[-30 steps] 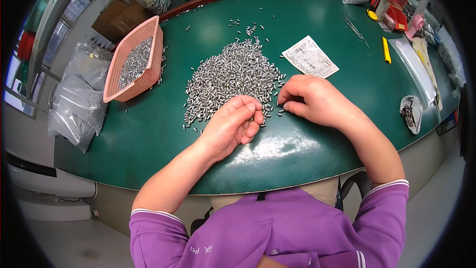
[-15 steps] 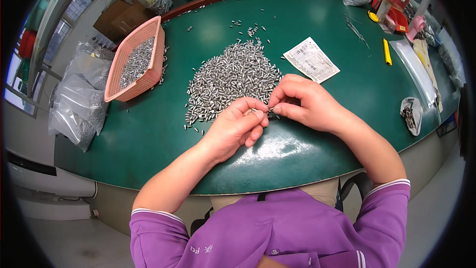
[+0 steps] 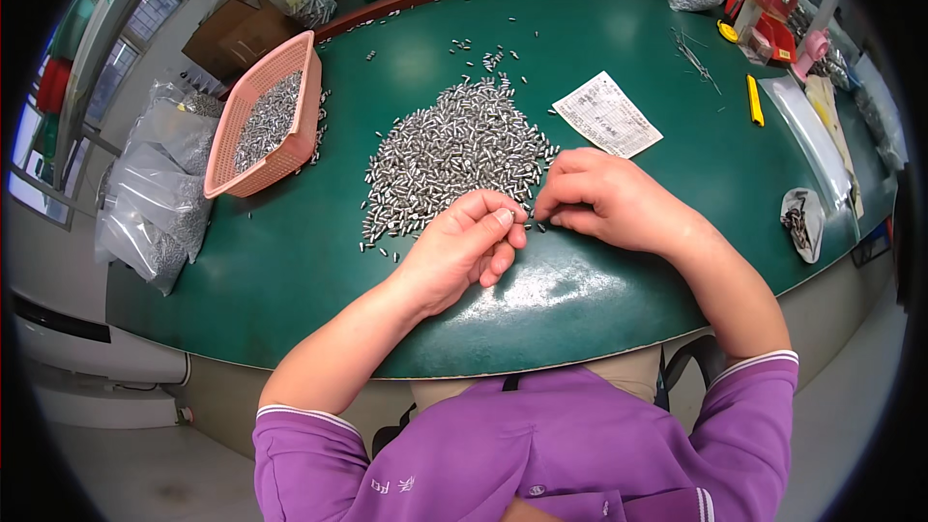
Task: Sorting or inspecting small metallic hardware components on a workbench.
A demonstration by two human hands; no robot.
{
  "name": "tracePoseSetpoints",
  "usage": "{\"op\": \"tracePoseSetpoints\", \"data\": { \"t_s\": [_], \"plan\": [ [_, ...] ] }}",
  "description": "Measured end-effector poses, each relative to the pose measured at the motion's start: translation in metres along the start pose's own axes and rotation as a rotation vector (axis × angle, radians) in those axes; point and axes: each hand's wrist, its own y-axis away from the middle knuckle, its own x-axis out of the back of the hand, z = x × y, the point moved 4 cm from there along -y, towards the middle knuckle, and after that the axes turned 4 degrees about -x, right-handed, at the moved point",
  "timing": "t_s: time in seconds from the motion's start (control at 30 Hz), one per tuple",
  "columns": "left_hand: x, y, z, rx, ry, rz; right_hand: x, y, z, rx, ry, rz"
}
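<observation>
A heap of small silvery metal cylinders (image 3: 449,155) lies on the green tabletop (image 3: 387,68). At the heap's near edge is my left hand (image 3: 459,244), with thumb and forefinger pinched together and the other fingers curled. Whatever it holds is too small and covered to name. My right hand (image 3: 609,201) is a little to the right, beside the heap's right edge. Its fingers are bent and its fingertips point down near a few loose pieces; they hide whatever may be between them. A small gap separates the two hands.
A pink basket (image 3: 314,106) with more metal pieces stands at the left, beside clear filled bags (image 3: 155,203). A printed paper slip (image 3: 609,116) lies right of the heap. Farther right are a yellow cutter (image 3: 754,101), thin wires (image 3: 691,58) and a small white bag (image 3: 802,222).
My right hand has moved slightly right, away from my left fingertips, which it was meeting before. My left hand stays almost in place, still pinched.
</observation>
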Motion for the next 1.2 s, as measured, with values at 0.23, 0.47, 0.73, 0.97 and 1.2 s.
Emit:
{"op": "tracePoseSetpoints", "data": {
  "t_s": [0.23, 0.47, 0.73, 0.97, 1.2],
  "plan": [
    [0.001, 0.0, 0.0, 0.017, 0.029, -0.005, -0.009, -0.001, -0.001, 0.095, 0.212, -0.066],
    [-0.002, 0.001, 0.001, 0.011, -0.013, -0.011, -0.005, -0.004, -0.007, 0.097, 0.166, 0.089],
    [-0.003, 0.0, -0.002, 0.037, -0.099, -0.024, -0.002, -0.007, -0.021, 0.22, 0.134, 0.186],
    [-0.002, 0.0, 0.0, 0.037, -0.025, -0.032, 0.001, -0.006, -0.002, 0.086, 0.172, 0.265],
    [-0.002, 0.001, 0.001, 0.005, 0.002, -0.05, -0.008, -0.003, 0.008, 0.021, 0.249, 0.173]
  ]
}}
